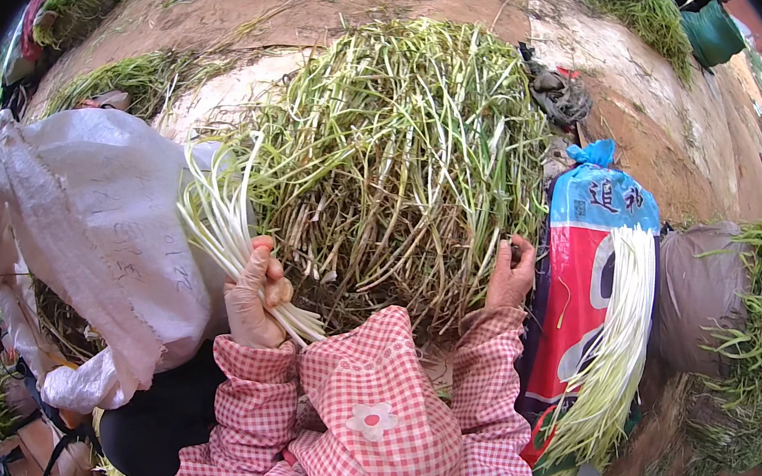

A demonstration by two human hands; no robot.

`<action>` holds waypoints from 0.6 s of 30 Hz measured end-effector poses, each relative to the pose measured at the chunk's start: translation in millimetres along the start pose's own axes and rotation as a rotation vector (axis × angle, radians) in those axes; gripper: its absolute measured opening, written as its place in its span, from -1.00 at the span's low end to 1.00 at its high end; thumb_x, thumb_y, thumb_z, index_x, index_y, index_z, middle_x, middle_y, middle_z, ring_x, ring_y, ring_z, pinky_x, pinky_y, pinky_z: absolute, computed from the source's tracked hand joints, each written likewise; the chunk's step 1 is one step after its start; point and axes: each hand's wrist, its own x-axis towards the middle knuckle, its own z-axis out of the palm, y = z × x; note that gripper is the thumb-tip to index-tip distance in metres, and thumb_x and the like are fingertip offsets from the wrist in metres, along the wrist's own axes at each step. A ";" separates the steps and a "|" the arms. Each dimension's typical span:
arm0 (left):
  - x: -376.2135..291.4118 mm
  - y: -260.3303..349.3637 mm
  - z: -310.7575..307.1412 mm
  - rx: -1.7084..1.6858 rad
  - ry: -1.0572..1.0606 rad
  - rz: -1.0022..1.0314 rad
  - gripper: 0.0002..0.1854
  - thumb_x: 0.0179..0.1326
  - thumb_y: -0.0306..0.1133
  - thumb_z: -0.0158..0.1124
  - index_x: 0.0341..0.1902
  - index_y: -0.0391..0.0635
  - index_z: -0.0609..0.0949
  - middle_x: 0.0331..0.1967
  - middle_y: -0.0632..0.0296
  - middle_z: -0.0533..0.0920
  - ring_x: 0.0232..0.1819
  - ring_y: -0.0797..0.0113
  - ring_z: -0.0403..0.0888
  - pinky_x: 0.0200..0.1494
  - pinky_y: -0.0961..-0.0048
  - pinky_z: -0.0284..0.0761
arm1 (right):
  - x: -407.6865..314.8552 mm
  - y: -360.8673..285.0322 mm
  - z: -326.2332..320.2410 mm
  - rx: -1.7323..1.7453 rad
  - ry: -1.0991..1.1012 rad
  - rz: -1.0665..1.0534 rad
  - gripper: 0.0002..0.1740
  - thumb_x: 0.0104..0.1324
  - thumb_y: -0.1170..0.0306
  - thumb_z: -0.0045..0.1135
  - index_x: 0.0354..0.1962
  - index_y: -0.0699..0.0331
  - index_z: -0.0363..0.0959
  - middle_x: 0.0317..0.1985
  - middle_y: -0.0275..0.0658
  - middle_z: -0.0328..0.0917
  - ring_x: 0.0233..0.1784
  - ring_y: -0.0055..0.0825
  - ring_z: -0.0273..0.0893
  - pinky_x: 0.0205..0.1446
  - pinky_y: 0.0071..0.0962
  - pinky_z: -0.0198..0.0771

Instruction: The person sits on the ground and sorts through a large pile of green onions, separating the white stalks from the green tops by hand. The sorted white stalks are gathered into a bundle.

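My left hand (256, 297) is closed around a bunch of pale, peeled stalks (221, 217), perhaps scallions or garlic shoots. The bunch slants from upper left down towards my chest. In front of me lies a wide heap of uncleaned green stalks (405, 162), their brown, soil-covered ends towards me. At the heap's near right edge is my right hand (513, 273), thumb and index finger curled close together beside the stalks. Whether a stalk is between those fingertips is hard to tell. Right of that hand, a long pile of cleaned white stalks (618, 327) rests on a red and blue printed bag (569, 263).
A white woven sack (118, 203) bulges at my left. Beyond the heap lies a dark crumpled bundle (560, 97). On the right, a brown-wrapped bundle of greens (702, 295) borders the printed bag. More greens (627, 14) and a green tub (712, 35) stand at the far right.
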 end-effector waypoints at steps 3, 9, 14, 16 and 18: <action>-2.0 -9.7 3.2 0.091 -0.007 -0.072 -0.85 0.21 -0.37 0.17 -0.19 -0.13 0.54 -0.62 0.38 0.51 -0.80 0.68 0.19 -0.70 0.68 0.10 | -4.2 -2.8 -5.4 -0.280 -0.326 0.086 -0.78 0.20 0.31 0.13 -0.28 0.27 0.43 -0.42 -0.27 0.50 -0.38 -0.55 0.44 -0.31 -0.54 0.42; -12.0 -17.6 12.5 0.145 -0.005 -0.183 -0.86 0.11 -0.42 0.25 -0.24 -0.11 0.54 -0.65 0.37 0.48 -0.82 0.65 0.17 -0.72 0.68 0.13 | -11.1 -24.6 17.9 0.426 -0.486 0.165 -0.88 0.26 0.39 0.04 -0.37 0.27 0.42 -0.49 -0.43 0.41 -0.44 -0.70 0.31 -0.42 -0.69 0.28; -11.2 -21.6 13.8 0.192 0.038 -0.161 -0.87 0.13 -0.44 0.24 -0.24 -0.10 0.55 -0.64 0.37 0.48 -0.80 0.67 0.18 -0.70 0.69 0.14 | -12.5 -17.8 8.9 -0.095 -0.102 0.107 -0.79 0.26 0.28 0.04 -0.28 0.25 0.37 -0.38 -0.31 0.42 -0.39 -0.57 0.38 -0.37 -0.57 0.41; -10.6 -27.3 14.7 0.190 -0.009 -0.191 -0.87 0.12 -0.43 0.24 -0.24 -0.10 0.55 -0.64 0.37 0.48 -0.80 0.67 0.18 -0.70 0.69 0.14 | -13.4 -12.7 6.6 -0.211 -0.287 0.125 -0.69 0.21 0.21 0.13 -0.28 0.28 0.37 -0.38 -0.29 0.43 -0.32 -0.52 0.42 -0.32 -0.55 0.42; -11.1 -32.8 15.2 0.207 0.016 -0.247 -0.87 0.12 -0.43 0.25 -0.25 -0.10 0.55 -0.63 0.37 0.49 -0.80 0.66 0.18 -0.71 0.69 0.14 | -15.2 -11.0 9.0 -0.406 -0.399 -0.027 -0.71 0.21 0.23 0.14 -0.32 0.32 0.40 -0.39 -0.33 0.46 -0.32 -0.57 0.44 -0.31 -0.59 0.41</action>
